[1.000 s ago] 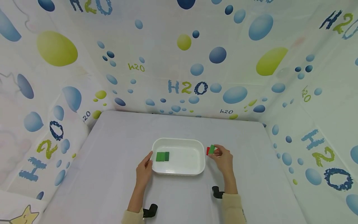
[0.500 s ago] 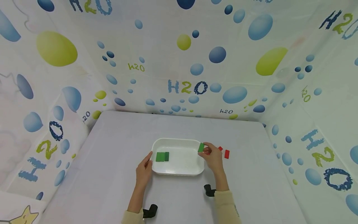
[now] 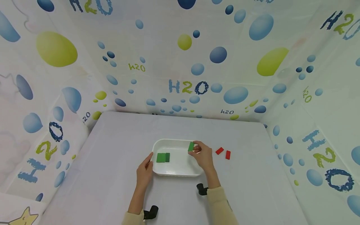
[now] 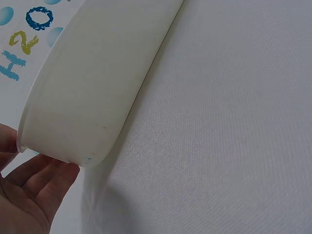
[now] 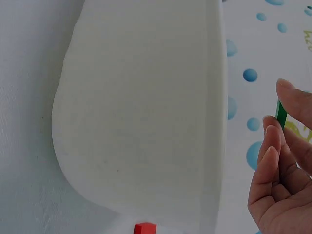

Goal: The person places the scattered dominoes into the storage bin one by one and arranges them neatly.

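From where I stand, the relation that matters is between a small, flat, oblong green block (image 3: 191, 146) and the green pieces (image 3: 161, 157) lying together in the shallow white rectangular tray (image 3: 180, 173). The block hangs over the tray's far right part, clear of its floor, its long axis nearly upright from here and leaning slightly right at the top. The pieces lie leftward and a little nearer the person, well apart from it; I cannot tell exactly how many there are.

The right hand (image 3: 203, 155) is nearer the block, pinching it between thumb and fingertips, the other fingers bent. The left hand (image 3: 144, 171) grips the tray's left end, thumb at the rim and fingers against the outer wall. Two oblong red blocks (image 3: 228, 155) rest on the white-covered worktop (image 3: 112, 175), just right of the tray, apart from each other.
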{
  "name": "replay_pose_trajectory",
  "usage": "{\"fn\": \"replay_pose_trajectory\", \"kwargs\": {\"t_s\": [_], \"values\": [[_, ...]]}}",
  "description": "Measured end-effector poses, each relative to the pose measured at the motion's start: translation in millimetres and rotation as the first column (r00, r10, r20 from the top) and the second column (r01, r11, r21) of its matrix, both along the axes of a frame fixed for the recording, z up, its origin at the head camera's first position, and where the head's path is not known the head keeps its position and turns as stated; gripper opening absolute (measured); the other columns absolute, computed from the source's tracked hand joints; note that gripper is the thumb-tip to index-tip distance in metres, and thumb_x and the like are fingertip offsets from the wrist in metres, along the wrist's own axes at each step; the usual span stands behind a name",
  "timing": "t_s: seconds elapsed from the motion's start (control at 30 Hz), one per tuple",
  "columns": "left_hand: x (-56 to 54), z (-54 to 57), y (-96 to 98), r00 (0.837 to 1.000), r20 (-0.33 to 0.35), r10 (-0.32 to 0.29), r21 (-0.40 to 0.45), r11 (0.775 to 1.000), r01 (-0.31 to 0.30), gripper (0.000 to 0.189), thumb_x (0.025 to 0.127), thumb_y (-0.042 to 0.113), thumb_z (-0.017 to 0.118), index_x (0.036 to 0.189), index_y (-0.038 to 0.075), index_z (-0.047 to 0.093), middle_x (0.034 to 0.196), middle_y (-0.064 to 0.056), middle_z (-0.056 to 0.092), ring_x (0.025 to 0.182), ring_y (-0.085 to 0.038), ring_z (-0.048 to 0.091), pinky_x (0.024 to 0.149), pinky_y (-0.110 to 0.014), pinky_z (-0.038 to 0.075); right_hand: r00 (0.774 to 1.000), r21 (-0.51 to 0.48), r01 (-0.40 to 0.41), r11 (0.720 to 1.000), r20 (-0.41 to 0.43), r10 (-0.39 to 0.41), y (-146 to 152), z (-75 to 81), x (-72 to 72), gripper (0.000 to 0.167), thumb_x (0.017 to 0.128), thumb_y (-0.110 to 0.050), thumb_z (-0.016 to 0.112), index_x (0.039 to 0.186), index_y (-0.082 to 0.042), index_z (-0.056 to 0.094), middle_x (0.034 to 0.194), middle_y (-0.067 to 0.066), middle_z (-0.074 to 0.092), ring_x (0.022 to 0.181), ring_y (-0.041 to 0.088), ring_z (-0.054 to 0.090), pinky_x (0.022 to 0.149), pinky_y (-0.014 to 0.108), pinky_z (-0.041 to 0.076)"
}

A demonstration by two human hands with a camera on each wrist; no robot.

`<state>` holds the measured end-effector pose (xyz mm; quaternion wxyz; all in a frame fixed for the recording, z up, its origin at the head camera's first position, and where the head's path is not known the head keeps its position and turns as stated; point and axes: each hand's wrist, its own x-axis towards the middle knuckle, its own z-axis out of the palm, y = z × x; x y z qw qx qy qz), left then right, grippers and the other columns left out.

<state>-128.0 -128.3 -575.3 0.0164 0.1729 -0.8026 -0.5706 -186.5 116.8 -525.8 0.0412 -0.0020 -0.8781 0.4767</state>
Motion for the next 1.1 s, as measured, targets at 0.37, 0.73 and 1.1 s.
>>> {"fn": "replay_pose_trajectory", "kwargs": {"t_s": [0.37, 0.73, 1.1], "values": [[0.0, -1.1, -0.7, 1.0, -0.009, -0.001, -0.001, 1.0, 0.001, 0.044, 0.1, 0.01, 0.046, 0.143, 0.014, 0.051, 0.147, -0.016, 0.049, 0.126, -0.033, 0.053, 0.104, -0.048, 0.046, 0.998, 0.001, -0.055, 0.999, 0.017, 0.055, -26.0, -11.6, -6.4, 0.047, 0.076, -0.01, 0.083, 0.12, -0.008, 0.066, 0.087, 0.006, 0.067, 0.079, 0.014, 0.06, 0.067, 0.02, 0.052], [-1.6, -1.5, -0.1, 1.0, -0.026, 0.009, -0.02, 1.0, -0.01, 0.043, 0.1, 0.009, 0.047, 0.143, 0.014, 0.052, 0.146, -0.016, 0.05, 0.123, -0.033, 0.055, 0.102, -0.048, 0.048, 0.992, 0.046, -0.12, 0.992, 0.039, 0.118, -46.8, -24.2, -8.9, 0.049, 0.075, -0.011, 0.084, 0.12, -0.006, 0.066, 0.085, 0.004, 0.066, 0.076, 0.011, 0.058, 0.066, 0.02, 0.05], [-1.4, -3.8, -0.8, 1.0, -0.019, 0.01, -0.005, 1.0, -0.01, 0.043, 0.1, 0.011, 0.047, 0.143, 0.014, 0.052, 0.146, -0.017, 0.05, 0.127, -0.034, 0.053, 0.105, -0.049, 0.045, 0.984, 0.099, -0.17, 0.98, 0.074, 0.163, -59.7, -38.3, -15.4, 0.048, 0.075, -0.01, 0.083, 0.12, -0.006, 0.067, 0.082, 0.002, 0.064, 0.072, 0.009, 0.053, 0.063, 0.02, 0.047]]}}
